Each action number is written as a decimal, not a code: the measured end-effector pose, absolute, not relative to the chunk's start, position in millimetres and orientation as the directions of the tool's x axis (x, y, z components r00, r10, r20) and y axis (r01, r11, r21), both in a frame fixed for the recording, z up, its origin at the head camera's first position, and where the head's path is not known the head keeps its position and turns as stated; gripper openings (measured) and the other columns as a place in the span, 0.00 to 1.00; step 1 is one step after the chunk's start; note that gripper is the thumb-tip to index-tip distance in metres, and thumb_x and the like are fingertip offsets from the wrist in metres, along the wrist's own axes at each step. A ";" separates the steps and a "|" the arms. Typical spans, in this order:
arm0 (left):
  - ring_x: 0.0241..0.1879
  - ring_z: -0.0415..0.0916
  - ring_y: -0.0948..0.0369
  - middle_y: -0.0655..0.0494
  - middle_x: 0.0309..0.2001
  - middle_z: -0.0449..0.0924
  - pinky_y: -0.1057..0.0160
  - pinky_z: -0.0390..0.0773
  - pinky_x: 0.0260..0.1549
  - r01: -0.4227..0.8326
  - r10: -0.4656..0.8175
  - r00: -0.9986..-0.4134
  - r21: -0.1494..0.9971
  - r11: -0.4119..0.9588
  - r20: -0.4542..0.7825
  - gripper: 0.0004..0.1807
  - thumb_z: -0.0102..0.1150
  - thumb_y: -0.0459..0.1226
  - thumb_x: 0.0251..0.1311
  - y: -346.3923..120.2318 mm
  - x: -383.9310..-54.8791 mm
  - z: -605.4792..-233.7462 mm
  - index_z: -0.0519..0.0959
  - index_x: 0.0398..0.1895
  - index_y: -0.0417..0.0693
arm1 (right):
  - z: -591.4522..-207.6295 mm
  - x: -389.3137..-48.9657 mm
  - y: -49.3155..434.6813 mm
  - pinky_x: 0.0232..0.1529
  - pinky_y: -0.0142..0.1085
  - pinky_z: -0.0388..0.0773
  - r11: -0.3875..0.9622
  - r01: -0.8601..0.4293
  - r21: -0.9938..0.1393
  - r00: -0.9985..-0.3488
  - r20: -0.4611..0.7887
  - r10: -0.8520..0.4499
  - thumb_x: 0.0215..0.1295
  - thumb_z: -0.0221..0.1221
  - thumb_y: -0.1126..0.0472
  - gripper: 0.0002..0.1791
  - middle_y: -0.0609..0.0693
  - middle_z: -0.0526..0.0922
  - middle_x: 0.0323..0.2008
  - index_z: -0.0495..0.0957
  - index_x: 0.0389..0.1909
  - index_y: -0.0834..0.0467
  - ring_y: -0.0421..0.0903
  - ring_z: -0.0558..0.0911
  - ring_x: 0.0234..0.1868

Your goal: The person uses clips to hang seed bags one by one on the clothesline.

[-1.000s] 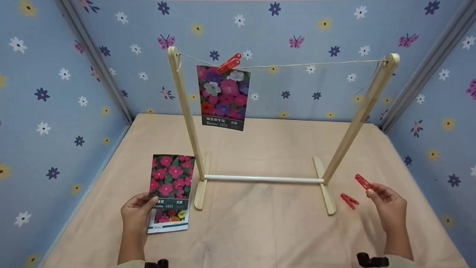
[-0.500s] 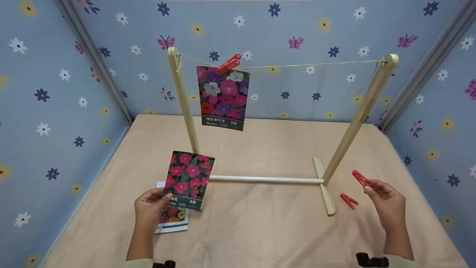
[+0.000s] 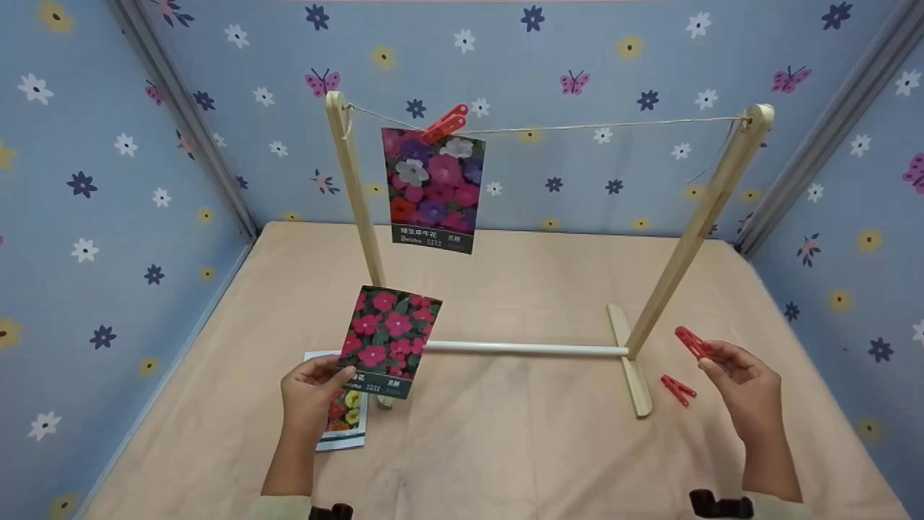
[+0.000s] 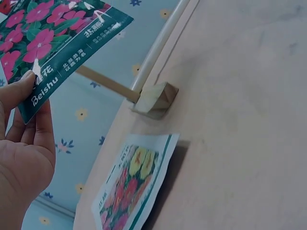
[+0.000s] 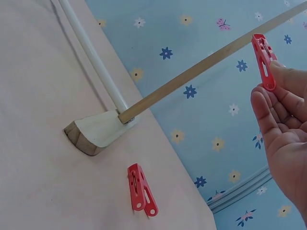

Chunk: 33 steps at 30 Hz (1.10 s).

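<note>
My left hand (image 3: 309, 397) pinches a seed packet with pink flowers (image 3: 392, 332) by its lower left corner, thumb on the front. The packet is raised and tilted, covering part of the rack's left post. Below it lies a white-bordered seed packet (image 4: 132, 187) on the table, partly hidden by the left hand in the head view. On the right, my right hand (image 3: 747, 393) pinches a red clothespin (image 5: 264, 61) between thumb and fingers, its nose end pointing up and left. A second red clothespin (image 3: 678, 390) lies on the table beside that hand.
A wooden rack with a right post (image 3: 696, 238) and a white bottom bar (image 3: 520, 348) carries a string (image 3: 613, 126) across its top. A petunia-like seed packet (image 3: 437, 188) hangs from the string's left part by a red clothespin (image 3: 445, 123). Flowered walls enclose the table.
My left hand has lifted the pink-flower packet off the white-bordered one and carried it right and slightly up, tilting it. My right hand has shifted slightly left and up with its clothespin.
</note>
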State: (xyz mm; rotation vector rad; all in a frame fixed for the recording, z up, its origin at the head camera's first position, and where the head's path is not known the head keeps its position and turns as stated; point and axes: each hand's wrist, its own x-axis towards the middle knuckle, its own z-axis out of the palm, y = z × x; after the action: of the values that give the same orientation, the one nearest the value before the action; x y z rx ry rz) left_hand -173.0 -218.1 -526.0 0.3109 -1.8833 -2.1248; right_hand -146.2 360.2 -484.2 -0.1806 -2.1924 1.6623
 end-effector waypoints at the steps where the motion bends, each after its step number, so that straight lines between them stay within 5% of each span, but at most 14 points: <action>1: 0.32 0.79 0.60 0.54 0.32 0.83 0.67 0.83 0.32 0.070 -0.348 -0.937 0.992 -0.105 0.030 0.14 0.71 0.23 0.49 -216.2 -173.6 -525.5 0.81 0.39 0.27 | -482.9 -146.2 358.9 0.42 0.23 0.78 0.287 -0.138 -0.948 -0.920 0.230 0.317 0.64 0.63 0.68 0.16 0.46 0.83 0.39 0.78 0.51 0.69 0.37 0.82 0.40; 18: 0.29 0.78 0.61 0.52 0.30 0.82 0.68 0.81 0.29 0.186 -0.261 -0.952 0.978 -0.090 0.157 0.12 0.70 0.21 0.48 -183.3 -185.2 -513.9 0.81 0.36 0.26 | -466.0 -154.9 339.7 0.44 0.28 0.80 0.102 -0.303 -0.948 -0.914 0.319 0.249 0.58 0.64 0.76 0.18 0.55 0.82 0.40 0.76 0.50 0.75 0.45 0.81 0.41; 33: 0.31 0.74 0.60 0.51 0.31 0.81 0.66 0.81 0.32 0.147 -0.125 -0.985 0.964 -0.220 0.121 0.09 0.69 0.21 0.49 -157.0 -192.8 -495.2 0.81 0.35 0.30 | -440.4 -161.9 324.1 0.43 0.28 0.81 0.057 -0.473 -0.879 -0.877 0.476 0.064 0.57 0.62 0.80 0.17 0.58 0.82 0.44 0.75 0.49 0.77 0.46 0.82 0.41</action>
State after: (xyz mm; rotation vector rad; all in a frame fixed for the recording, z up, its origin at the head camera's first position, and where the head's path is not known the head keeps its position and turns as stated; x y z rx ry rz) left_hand -192.8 -157.0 -495.2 -0.0261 -1.8413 -2.3264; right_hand -161.9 324.1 -440.4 0.4089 -1.9538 1.8754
